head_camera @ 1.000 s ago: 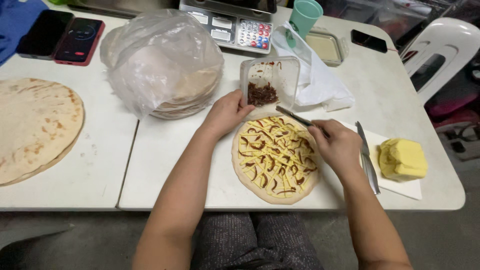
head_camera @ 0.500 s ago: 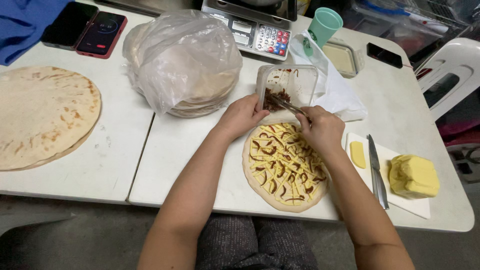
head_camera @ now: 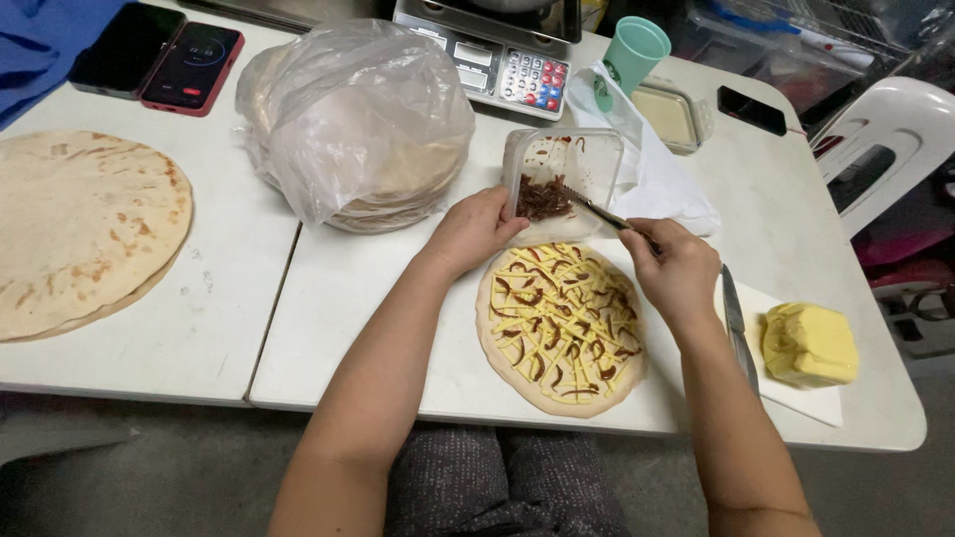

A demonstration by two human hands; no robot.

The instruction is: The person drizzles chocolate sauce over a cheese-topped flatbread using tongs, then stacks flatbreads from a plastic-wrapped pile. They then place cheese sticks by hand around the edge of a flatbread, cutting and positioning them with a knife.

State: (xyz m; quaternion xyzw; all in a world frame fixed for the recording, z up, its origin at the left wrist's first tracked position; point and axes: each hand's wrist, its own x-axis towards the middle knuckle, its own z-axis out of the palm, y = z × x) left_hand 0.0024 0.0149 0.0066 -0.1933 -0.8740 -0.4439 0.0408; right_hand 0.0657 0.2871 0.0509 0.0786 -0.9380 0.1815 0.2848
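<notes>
Beside flatbread (head_camera: 562, 328), right hand (head_camera: 678, 273) forks tub (head_camera: 565, 179)

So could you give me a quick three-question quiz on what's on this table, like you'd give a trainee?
1. True or false: the right hand holds a fork whose tip reaches into the clear plastic container.
2. What does the left hand touch? A) the bagged stack of flatbreads B) the clear plastic container C) the block of butter
3. Fill in: the knife lies between the topped flatbread and the ____.

Key: 1 true. 2 B, its fingers rest at the container's near left edge. 3 block of butter.
</notes>
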